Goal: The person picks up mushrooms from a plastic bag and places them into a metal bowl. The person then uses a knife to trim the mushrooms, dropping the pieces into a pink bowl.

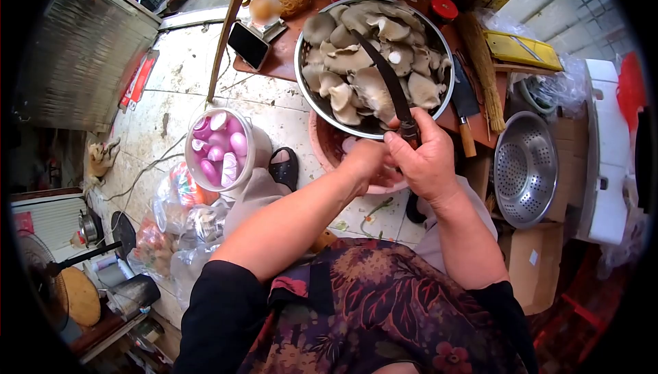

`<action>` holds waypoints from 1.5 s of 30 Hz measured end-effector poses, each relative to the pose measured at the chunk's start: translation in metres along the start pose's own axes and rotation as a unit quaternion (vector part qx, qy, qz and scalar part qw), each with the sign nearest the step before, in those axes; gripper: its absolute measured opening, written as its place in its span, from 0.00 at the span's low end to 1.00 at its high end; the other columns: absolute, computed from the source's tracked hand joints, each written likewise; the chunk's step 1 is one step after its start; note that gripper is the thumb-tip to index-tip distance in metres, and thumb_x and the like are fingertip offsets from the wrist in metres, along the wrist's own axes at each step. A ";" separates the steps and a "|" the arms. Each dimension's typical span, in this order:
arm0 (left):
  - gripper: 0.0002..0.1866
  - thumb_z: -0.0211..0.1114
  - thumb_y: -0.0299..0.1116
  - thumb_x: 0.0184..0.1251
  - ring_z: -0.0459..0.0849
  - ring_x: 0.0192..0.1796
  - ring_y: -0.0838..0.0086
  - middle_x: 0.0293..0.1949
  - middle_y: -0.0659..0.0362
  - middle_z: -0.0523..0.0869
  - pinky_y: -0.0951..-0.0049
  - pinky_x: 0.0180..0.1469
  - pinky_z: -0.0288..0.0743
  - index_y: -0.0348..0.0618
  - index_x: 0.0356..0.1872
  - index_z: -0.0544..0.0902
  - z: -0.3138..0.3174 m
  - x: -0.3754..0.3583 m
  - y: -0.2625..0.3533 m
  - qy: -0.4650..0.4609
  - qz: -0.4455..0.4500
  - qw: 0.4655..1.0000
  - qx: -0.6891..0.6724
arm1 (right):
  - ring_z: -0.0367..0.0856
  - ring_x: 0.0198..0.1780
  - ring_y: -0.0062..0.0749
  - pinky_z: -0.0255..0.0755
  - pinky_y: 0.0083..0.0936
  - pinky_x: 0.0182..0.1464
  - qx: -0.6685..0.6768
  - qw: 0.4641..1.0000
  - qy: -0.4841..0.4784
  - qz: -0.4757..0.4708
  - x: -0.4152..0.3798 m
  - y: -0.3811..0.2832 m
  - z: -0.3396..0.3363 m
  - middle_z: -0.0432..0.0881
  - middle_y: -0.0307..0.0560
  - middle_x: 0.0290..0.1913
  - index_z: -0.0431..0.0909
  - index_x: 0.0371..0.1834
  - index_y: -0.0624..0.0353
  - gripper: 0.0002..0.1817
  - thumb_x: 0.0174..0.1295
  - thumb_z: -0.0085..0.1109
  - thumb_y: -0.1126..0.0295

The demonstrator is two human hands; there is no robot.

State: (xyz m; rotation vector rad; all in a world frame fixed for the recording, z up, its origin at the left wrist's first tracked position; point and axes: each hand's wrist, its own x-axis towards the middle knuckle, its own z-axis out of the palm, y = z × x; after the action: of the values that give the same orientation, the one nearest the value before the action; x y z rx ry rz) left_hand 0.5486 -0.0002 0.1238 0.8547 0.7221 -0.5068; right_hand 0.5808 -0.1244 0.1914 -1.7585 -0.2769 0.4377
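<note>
My right hand point(428, 158) is wrapped round the handle of a knife with a dark, curved blade point(385, 72) pointing up and away. The blade passes over a large metal colander point(299, 66) heaped with grey oyster mushrooms point(370, 86). Close beside it, my left hand point(370, 167) is closed with its fingers curled, over a pink basin point(321, 142); what it holds, if anything, is hidden. Inside the basin, pale pink pieces point(349, 144) partly show. Left of the basin stands a white bucket point(248, 168) of peeled red onions point(215, 153).
A phone point(249, 46) lies at the low table's left edge. Right of the mushrooms are a cleaver point(465, 93), a straw brush point(485, 66), a yellow slicer point(523, 50) and a perforated metal colander point(526, 168). Plastic bags point(181, 199) and a cable lie on the left floor.
</note>
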 end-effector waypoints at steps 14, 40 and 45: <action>0.12 0.68 0.37 0.61 0.83 0.39 0.65 0.35 0.53 0.84 0.68 0.45 0.76 0.39 0.40 0.87 -0.008 0.045 0.099 0.325 0.521 0.673 0.413 | 0.67 0.25 0.10 0.64 0.12 0.29 0.050 0.993 0.087 -0.055 -0.010 -0.001 -0.028 0.75 0.29 0.24 0.77 0.39 0.60 0.08 0.59 0.64 0.74; 0.09 0.69 0.38 0.54 0.85 0.32 0.57 0.29 0.51 0.86 0.61 0.36 0.78 0.44 0.30 0.85 0.032 0.004 0.043 -0.034 0.369 0.735 0.568 | 0.67 0.26 0.10 0.65 0.13 0.29 0.059 0.993 0.063 -0.077 -0.018 -0.008 -0.027 0.76 0.30 0.26 0.76 0.40 0.60 0.09 0.59 0.64 0.73; 0.10 0.67 0.38 0.51 0.85 0.37 0.50 0.30 0.49 0.86 0.54 0.37 0.78 0.44 0.30 0.83 0.017 0.001 0.028 -0.068 0.339 0.737 0.580 | 0.71 0.24 0.14 0.68 0.16 0.28 0.013 0.996 0.029 -0.089 -0.022 -0.009 -0.017 0.76 0.35 0.25 0.76 0.41 0.60 0.10 0.58 0.64 0.73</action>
State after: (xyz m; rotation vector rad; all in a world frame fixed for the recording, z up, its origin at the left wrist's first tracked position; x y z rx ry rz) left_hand 0.5739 0.0015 0.1440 2.1247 -0.1960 -0.2982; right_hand 0.5691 -0.1468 0.2067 -1.7024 -0.3810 0.2595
